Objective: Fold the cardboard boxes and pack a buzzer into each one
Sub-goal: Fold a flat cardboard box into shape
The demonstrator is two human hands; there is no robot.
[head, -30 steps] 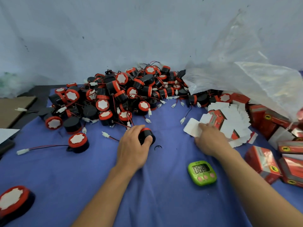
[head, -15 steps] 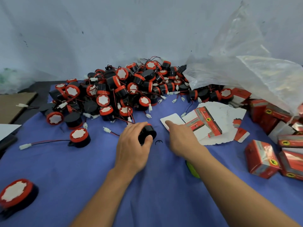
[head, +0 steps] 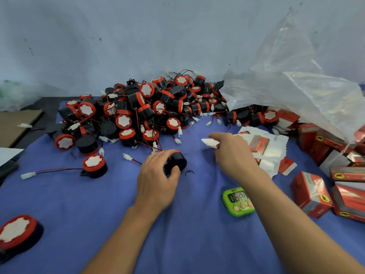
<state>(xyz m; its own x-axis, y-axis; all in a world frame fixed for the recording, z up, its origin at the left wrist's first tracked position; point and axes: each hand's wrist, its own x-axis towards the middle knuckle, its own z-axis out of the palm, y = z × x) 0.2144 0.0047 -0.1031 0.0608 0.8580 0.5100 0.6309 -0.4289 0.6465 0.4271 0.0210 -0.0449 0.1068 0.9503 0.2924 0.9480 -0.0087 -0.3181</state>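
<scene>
Contact with the black buzzer [head: 176,161] was made by the left hand [head: 156,176], whose fingers and thumb curled round its body from above. The black buzzer lay on its side on the blue cloth [head: 83,210] covering the table [head: 42,104], near the middle of the work area, with its red rim turned away from the camera. A small black ring [head: 189,172] lay on the cloth just beside it.

To its right, the right hand [head: 234,155] pinched a flat white box blank [head: 209,142] between thumb and forefinger, raised clear of the cloth. Just behind that hand lay the stack of flat blanks [head: 273,150], white with some red printed faces showing.

Behind both hands stood the pile of buzzers [head: 146,107], black bodies with red rims, white discs and red-and-black leads ending in white connectors. One loose buzzer [head: 94,165] sat apart to the left, disc upward.

A green timer [head: 238,201] lay beside the right forearm. Folded red boxes [head: 311,193] were grouped at the right edge, below a clear plastic bag [head: 300,91]. A brown cardboard sheet [head: 15,123] lay at the far left.
</scene>
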